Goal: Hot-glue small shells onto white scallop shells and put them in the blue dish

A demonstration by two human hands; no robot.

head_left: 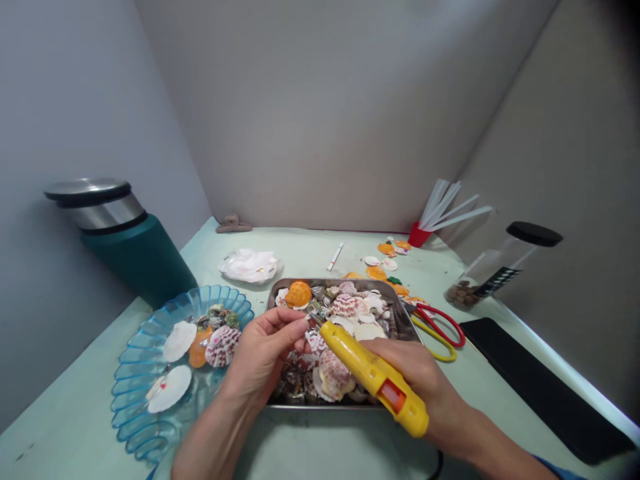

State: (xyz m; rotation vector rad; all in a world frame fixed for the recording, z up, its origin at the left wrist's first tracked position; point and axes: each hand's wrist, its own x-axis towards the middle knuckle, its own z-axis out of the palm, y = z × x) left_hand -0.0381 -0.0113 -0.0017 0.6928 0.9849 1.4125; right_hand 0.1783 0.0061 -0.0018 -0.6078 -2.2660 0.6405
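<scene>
My right hand [420, 380] grips a yellow glue gun [373, 375], its nozzle pointing up-left toward my left hand. My left hand [263, 353] is pinched over the metal tray [397, 313], its fingertips closed on something small that I cannot make out, right at the nozzle tip. The tray is full of several pink, white and orange seashells [345, 307]. Left of the tray stands a blue scalloped plastic dish [135, 373] with several shells laid in it.
A teal flask with a steel lid [120, 240] stands at the left. Red and yellow scissors [440, 327], a clear jar lying on its side [495, 267], a red cup of glue sticks [440, 213], a black phone [540, 387], crumpled tissue [250, 265] and loose shells [385, 257] lie around.
</scene>
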